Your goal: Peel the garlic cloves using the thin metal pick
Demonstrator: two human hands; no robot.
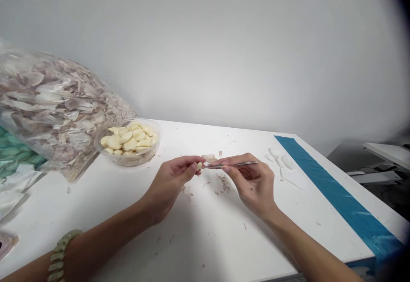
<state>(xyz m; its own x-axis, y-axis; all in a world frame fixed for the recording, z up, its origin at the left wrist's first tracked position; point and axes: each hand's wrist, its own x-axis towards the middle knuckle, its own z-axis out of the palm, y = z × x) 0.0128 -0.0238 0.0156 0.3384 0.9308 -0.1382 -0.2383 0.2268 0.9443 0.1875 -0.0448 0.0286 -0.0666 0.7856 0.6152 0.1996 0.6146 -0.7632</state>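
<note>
Between the thumb and fingers of my left hand [174,178] is a small pale garlic clove [199,165], mostly covered by the fingertips. My right hand [251,181] grips slim metal tweezers [237,164], their tip pointing left and meeting the clove's right end. Both hands are held over the middle of the white table [192,248]. Just behind the fingertips a whitish clove or piece of skin [209,157] lies on the tabletop. Beyond my left hand stands a clear plastic bowl [128,160] heaped with peeled garlic cloves [130,139].
A large clear bag of garlic skins [64,102] leans at the left, beside a green bag [19,149] and white tissue [16,186]. Brown scraps [224,183] dot the table. Blue tape [333,192] runs along the right side, near some whitish skins [285,162]. A wall rises behind.
</note>
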